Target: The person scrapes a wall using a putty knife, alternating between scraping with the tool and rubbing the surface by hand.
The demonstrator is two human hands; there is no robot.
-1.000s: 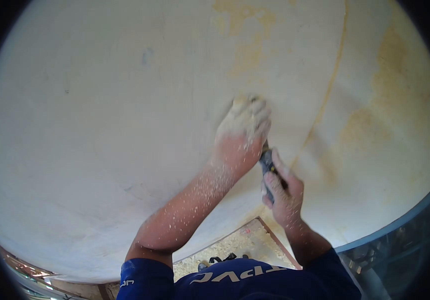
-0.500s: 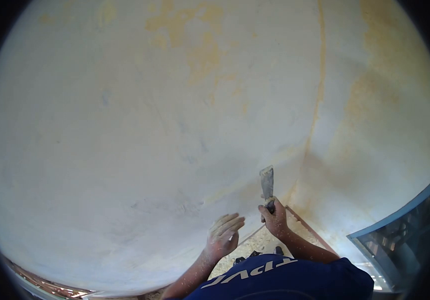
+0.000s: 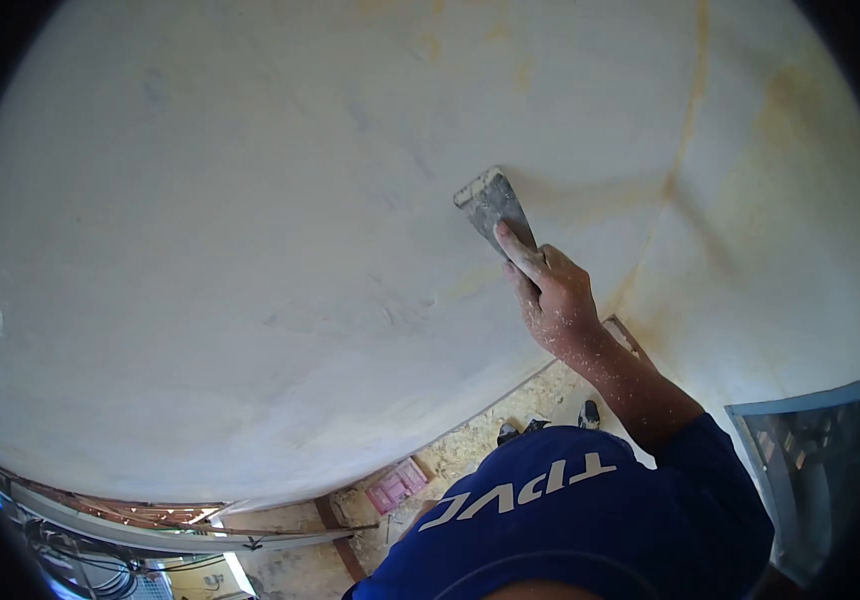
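My right hand (image 3: 562,300) is wrapped round a putty knife (image 3: 496,205), one finger stretched along its grey, plaster-smeared blade. The blade points up and left, its wide edge at the pale wall (image 3: 250,220). White specks dot the hand and forearm. My left hand is out of sight, hidden below or behind the blue shirt (image 3: 590,510).
Yellowish patches and a vertical yellow line mark the wall's corner at right. Below lie a debris-strewn floor (image 3: 480,430), dark shoes (image 3: 589,414) and a pink tray-like object (image 3: 397,486). A blue-framed panel (image 3: 800,410) stands at lower right; cables (image 3: 100,575) hang at lower left.
My right hand has raised the putty knife up and left to the wall, its blade now slanting left. My left hand has dropped out of view. The view has tilted down.
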